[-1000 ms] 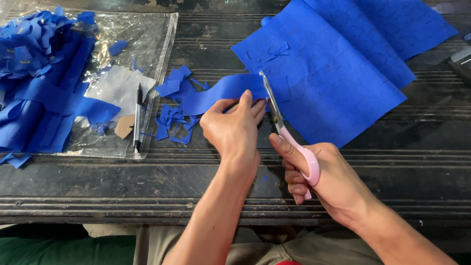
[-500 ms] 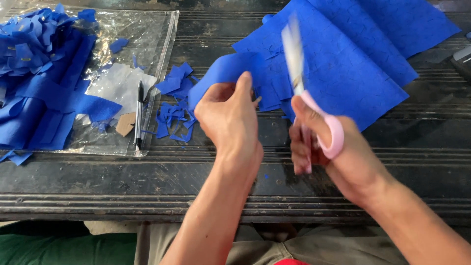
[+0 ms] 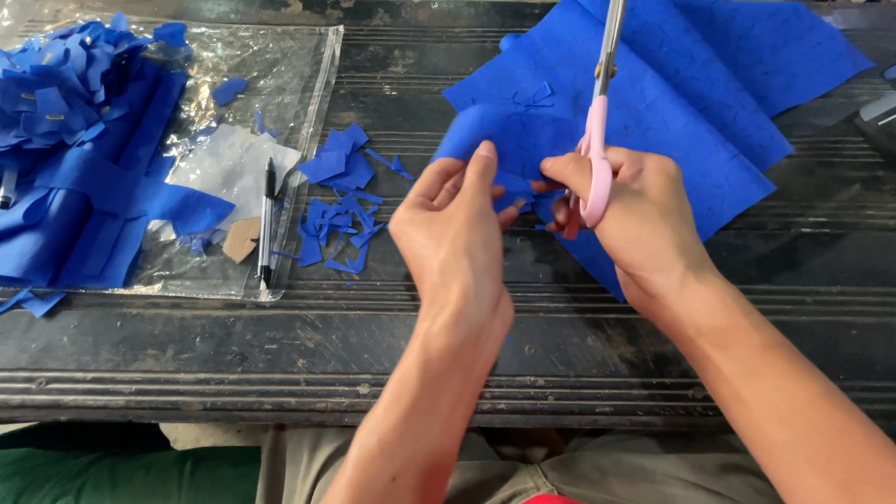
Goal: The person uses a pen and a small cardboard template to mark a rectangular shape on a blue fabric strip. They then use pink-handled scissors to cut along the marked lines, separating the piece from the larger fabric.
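Over the dark ridged table (image 3: pixel 448 345) I see both hands meeting near the middle. My left hand (image 3: pixel 457 238) has its fingers curled and pinches a small blue piece (image 3: pixel 485 140) of cut sheet between thumb and fingertips. My right hand (image 3: pixel 635 219) is closed through the pink handles of the scissors (image 3: pixel 597 140), whose blades point up and away, pressed together as far as I can tell. Its fingertips touch the same blue piece just beside the left thumb. Under and behind both hands lies the large blue sheet (image 3: pixel 691 103), spread flat toward the far right corner. To the left of the left hand, blue scraps (image 3: pixel 341 210) lie scattered on the table. Further left a clear plastic bag (image 3: pixel 261 84) lies flat, with a black pen (image 3: pixel 267 219) on its near edge and a heap of blue strips (image 3: pixel 75 140) on it.
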